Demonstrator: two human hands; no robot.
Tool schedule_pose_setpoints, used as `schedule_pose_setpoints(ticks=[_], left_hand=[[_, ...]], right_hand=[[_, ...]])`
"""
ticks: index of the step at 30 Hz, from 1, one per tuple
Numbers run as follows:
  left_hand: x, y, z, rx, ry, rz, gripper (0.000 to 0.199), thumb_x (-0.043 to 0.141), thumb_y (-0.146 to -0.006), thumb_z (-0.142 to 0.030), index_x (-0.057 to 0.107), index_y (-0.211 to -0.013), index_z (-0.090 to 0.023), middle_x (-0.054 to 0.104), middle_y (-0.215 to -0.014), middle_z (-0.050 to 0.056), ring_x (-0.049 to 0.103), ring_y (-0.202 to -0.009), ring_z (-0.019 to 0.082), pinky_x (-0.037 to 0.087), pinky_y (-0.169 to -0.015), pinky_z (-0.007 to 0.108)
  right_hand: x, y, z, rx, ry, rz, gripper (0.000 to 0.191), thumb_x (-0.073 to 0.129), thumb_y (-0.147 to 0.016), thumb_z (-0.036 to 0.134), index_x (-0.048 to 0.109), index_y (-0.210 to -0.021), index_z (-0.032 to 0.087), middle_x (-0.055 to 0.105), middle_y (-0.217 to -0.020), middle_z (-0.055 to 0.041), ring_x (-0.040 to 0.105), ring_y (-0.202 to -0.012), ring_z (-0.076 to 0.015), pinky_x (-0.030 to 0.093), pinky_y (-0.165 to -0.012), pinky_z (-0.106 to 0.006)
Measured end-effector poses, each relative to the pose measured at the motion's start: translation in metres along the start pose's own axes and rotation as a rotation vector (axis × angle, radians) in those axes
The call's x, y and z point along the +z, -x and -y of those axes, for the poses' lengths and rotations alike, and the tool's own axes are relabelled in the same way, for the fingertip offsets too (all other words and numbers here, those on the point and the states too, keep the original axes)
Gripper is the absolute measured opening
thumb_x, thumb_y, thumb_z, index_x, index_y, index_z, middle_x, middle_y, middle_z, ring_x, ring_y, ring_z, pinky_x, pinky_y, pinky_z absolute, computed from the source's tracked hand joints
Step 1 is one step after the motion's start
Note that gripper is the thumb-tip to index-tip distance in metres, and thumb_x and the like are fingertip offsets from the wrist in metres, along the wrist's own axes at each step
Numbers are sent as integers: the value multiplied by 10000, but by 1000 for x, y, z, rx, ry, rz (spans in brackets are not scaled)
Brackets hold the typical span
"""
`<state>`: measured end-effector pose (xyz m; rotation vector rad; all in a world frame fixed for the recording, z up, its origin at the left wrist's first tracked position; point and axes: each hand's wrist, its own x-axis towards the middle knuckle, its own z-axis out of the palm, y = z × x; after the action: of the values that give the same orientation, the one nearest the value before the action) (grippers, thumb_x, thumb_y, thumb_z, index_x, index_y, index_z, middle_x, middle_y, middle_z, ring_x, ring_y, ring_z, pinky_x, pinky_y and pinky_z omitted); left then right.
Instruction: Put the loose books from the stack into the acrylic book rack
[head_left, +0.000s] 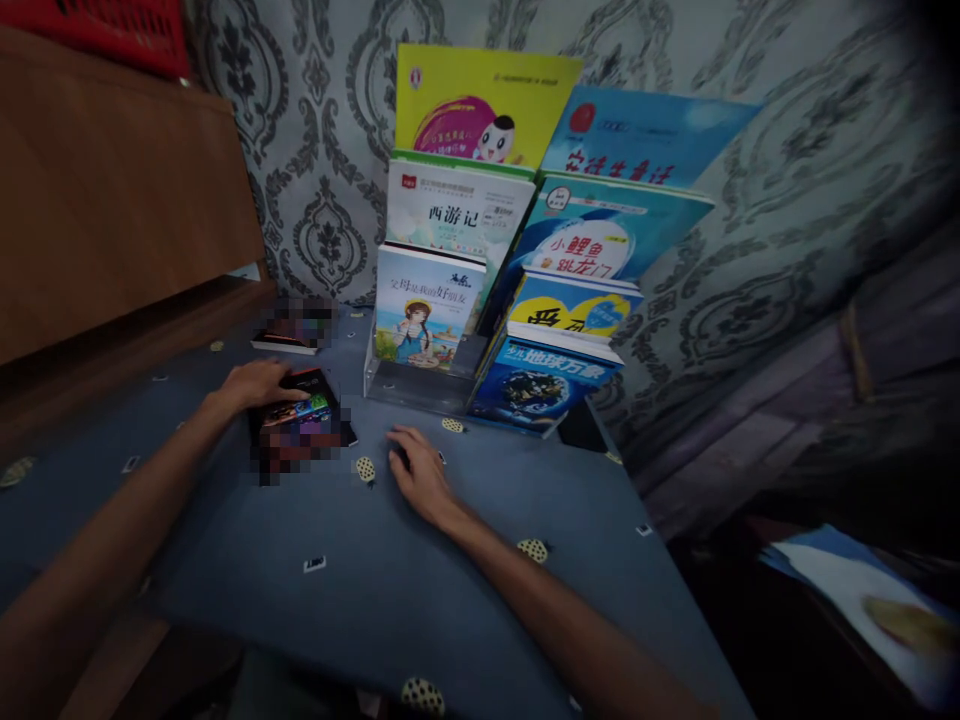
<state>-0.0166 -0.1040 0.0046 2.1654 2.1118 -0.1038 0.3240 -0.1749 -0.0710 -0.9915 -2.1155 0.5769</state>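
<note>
My left hand (257,385) is at the left edge of a dark-covered book (319,395) on the table, its thumb lying across the cover; part of the cover is pixelated. Behind that, nearer the wall, lies another dark book (285,347), also partly blurred out. My right hand (421,478) rests on the blue tablecloth, fingers a little bent and apart, with nothing in it. In front of it stands a clear tiered book rack (409,388). Its left column includes a book with a girl on the cover (427,310); at the lower right is a blue book with a globe (544,385).
A wooden cabinet (112,190) with a red basket (97,35) on top borders the table (315,620) at left. Patterned wallpaper (322,150) rises behind. Right of the table edge hangs a curtain-like cloth (787,390), and papers (847,590) lie lower down.
</note>
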Motion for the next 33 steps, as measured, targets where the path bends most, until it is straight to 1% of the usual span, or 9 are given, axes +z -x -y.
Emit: schedule_pose_setpoints(ticks=[3,8,12,16,18,21,25,30,33], left_hand=[[-3,20,-17,-36,-59,41,801,420,-762,-863,640,-1182,-216,665,-1231,186,627,-1118,389,483,-851,431],[-4,53,-41,-28,-22,87,707,443,-768,-831,659,-1104,-247,724,-1134,153,672,-1008,368,487,-766,399],[-1,77,-60,-16,-2,112,698,442,-776,-800,658,-1117,-231,742,-1060,137,682,-955,359,479,-751,388],[7,95,-82,61,36,101,659,457,-806,-732,639,-1174,-216,743,-1004,124,679,-961,359,475,-760,392],[12,101,-95,108,107,101,608,493,-812,-697,628,-1180,-233,746,-973,101,686,-944,346,479,-748,385],[18,109,-116,182,211,113,520,536,-824,-649,628,-1143,-249,739,-858,68,698,-830,318,478,-672,365],[23,117,-152,266,368,118,446,581,-847,-565,610,-1156,-245,727,-805,32,694,-739,255,477,-609,312],[25,119,-197,308,510,215,372,567,-892,-450,586,-1190,-228,716,-749,-13,662,-591,184,469,-538,272],[29,116,-219,400,514,174,306,562,-909,-383,594,-1176,-236,716,-726,-25,684,-630,187,478,-561,269]], right_hand=[[-1,-1,-6,57,-43,-51,338,518,-907,175,646,-1219,187,647,-1277,-136,599,-1214,-260,482,-1052,-468],[-13,5,-15,85,-84,-96,308,530,-891,186,670,-1165,194,670,-1225,-123,621,-1163,-248,493,-1025,-433],[-32,20,-25,117,-68,-126,286,524,-898,204,689,-1132,195,674,-1226,-123,617,-1169,-254,485,-1031,-438],[-60,41,-35,135,-20,-153,289,495,-918,227,692,-1127,196,676,-1240,-123,621,-1170,-257,487,-1026,-447],[-75,53,-39,151,2,-165,296,475,-935,245,691,-1132,196,680,-1237,-121,621,-1175,-252,481,-1035,-449],[-95,70,-43,189,25,-203,297,465,-951,276,693,-1127,204,694,-1213,-113,628,-1162,-247,477,-1040,-458],[-113,87,-46,218,32,-245,318,463,-968,336,695,-1131,190,709,-1179,-116,642,-1132,-251,490,-1022,-453],[-134,96,-46,243,105,-275,322,469,-969,357,698,-1118,187,722,-1138,-116,668,-1080,-254,525,-961,-429],[-144,96,-43,225,189,-278,283,485,-953,306,704,-1088,188,721,-1147,-123,670,-1089,-264,534,-954,-440]])
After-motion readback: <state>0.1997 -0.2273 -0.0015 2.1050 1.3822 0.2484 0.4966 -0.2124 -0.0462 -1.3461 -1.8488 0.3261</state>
